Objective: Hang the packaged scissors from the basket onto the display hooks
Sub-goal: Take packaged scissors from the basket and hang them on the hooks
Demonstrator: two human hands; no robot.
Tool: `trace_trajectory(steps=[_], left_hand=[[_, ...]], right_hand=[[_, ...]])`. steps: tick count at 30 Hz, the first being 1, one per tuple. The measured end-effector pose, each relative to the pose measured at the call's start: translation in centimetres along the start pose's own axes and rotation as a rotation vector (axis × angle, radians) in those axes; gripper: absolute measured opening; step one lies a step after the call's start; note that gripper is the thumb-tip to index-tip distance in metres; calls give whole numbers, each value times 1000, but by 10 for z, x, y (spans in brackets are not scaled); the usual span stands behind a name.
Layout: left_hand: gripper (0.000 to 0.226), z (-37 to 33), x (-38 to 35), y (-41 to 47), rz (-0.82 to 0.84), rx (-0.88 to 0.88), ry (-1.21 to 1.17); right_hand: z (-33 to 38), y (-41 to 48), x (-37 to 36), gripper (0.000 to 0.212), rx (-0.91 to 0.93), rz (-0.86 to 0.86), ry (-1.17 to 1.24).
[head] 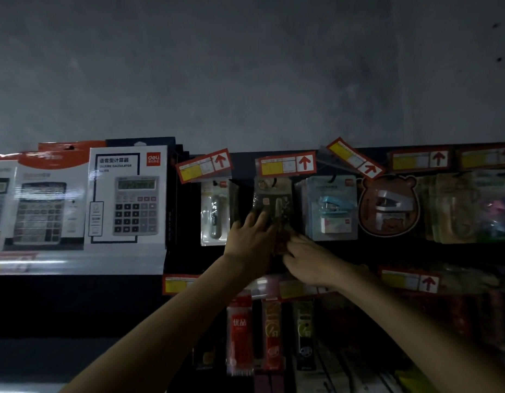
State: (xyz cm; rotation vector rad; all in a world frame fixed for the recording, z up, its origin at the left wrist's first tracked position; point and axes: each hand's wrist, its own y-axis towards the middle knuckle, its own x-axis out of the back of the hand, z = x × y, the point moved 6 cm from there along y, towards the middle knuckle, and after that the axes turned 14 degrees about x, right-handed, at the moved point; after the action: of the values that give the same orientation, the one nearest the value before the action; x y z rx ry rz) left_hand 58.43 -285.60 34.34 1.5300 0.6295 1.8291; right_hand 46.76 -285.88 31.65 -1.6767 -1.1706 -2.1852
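Fingers [260,219] of the left hand [250,239] lie straight and spread, pressing flat on the dark, clear-fronted scissors pack [272,199]. Those of the right hand [309,258] curl at its lower edge; whether they pinch it cannot be told in the dim blur.

Head view: the pack hangs in the top row under a red-and-yellow price tag [285,165], with its long axis vertical and its blade direction unreadable. To finish well, slide the hanging hole fully back along the dark wire hook [274,181], then let the pack settle plumb.
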Motion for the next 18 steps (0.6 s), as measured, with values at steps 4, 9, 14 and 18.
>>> trace_trajectory(steps=[4,9,14,18], left_hand=[[97,-1,-10,6,53,-5,37],[95,-3,-13,10,94,-22,23],[89,-3,-20,13,160,-12,-3],[89,0,-16,13,137,-7,-79]], right_hand=[[-2,1,-3,58,-1,18,-12],[-1,-2,-4,51,-32,41,-67],[1,0,-5,49,-52,53,-54],[-1,1,-4,49,-47,21,0]])
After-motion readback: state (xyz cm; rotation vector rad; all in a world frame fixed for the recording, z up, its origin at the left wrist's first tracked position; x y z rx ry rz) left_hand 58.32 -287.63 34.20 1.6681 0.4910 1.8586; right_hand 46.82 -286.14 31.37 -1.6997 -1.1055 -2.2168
